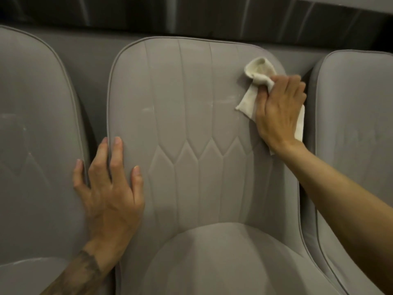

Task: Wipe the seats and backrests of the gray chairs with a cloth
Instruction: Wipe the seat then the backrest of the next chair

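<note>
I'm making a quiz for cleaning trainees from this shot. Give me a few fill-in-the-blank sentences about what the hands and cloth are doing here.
1. The right hand holds the cloth against the middle chair's ____.
2. The left hand lies across the gap between the middle chair and the ____ chair.
3. ____ gray chairs stand side by side.
Missing words: backrest, left, three.

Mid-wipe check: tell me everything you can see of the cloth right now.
The cloth is small, off-white, soft-looking and crumpled, its bunched top slightly soiled. The right hand grips its middle, pressing it against the upper right of the middle chair's backrest. A loose corner juts left; a strip trails below the hand.
</note>
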Motion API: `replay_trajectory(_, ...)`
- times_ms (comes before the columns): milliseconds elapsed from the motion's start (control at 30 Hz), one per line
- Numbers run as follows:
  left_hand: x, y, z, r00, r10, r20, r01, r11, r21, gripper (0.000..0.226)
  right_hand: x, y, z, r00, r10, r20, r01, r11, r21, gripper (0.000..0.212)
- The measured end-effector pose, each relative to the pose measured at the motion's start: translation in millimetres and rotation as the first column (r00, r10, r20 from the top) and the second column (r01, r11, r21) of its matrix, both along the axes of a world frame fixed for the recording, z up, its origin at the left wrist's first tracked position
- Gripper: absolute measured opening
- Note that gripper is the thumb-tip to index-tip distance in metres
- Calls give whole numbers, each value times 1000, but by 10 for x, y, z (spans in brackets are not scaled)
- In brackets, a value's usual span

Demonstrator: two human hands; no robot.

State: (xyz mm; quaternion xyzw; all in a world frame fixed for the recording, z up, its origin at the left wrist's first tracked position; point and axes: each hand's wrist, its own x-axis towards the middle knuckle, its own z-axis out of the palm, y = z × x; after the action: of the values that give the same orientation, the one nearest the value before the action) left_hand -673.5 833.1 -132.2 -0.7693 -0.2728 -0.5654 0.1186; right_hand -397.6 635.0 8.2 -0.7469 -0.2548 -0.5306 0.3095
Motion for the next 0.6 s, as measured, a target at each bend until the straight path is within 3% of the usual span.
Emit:
replay_trajectory(100,-6,23,-5,1000,-11,0,11,1000,-3,63,-34,-61,-101,999,-42,-17,41,999,-18,37)
replay_trajectory(267,0,25,-9,1000,-5,11,5,1000,8,63,96,154,287,998,-54,-21,55,998,31,46)
replay_trajectory(467,11,33,-11,1000,-10,19,10,1000,11,62,47,-27,-125,998,-22,56,22,1000,-9,36)
replay_trajectory(600,1,12,12,999,-19,28,18,1000,10,60,148,3,92,996,-50,71,53,998,-45,39)
